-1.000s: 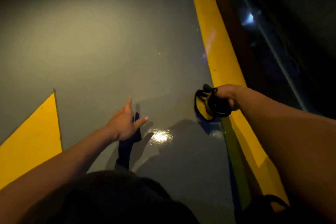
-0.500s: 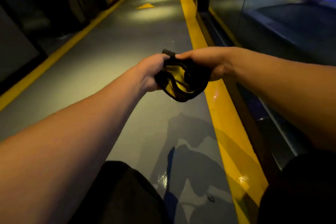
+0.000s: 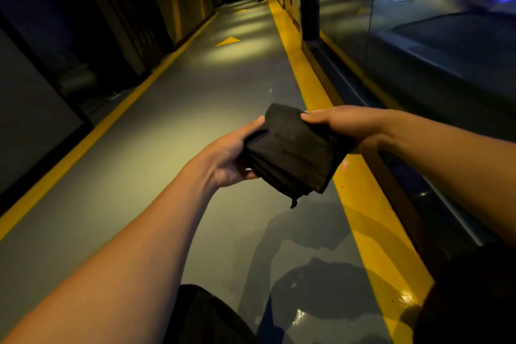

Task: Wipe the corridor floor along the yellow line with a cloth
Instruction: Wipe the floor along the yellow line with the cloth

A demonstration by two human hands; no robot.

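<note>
Above the floor (image 3: 173, 126), near its right yellow line (image 3: 360, 176): folded dark cloth (image 3: 293, 151)
Left hand (image 3: 231, 156): fingers curled around cloth
Right hand (image 3: 346, 126): pinches cloth's far edge

No text, label, brand or number can be read anywhere. The only sign is a yellow arrowhead marking (image 3: 228, 41) painted on the grey corridor floor (image 3: 173, 126), left of the yellow line (image 3: 312, 84); a second, fainter one lies farther along.

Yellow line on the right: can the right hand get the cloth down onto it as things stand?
Probably yes: right hand holds the folded cloth directly above the yellow line, nothing between.
</note>
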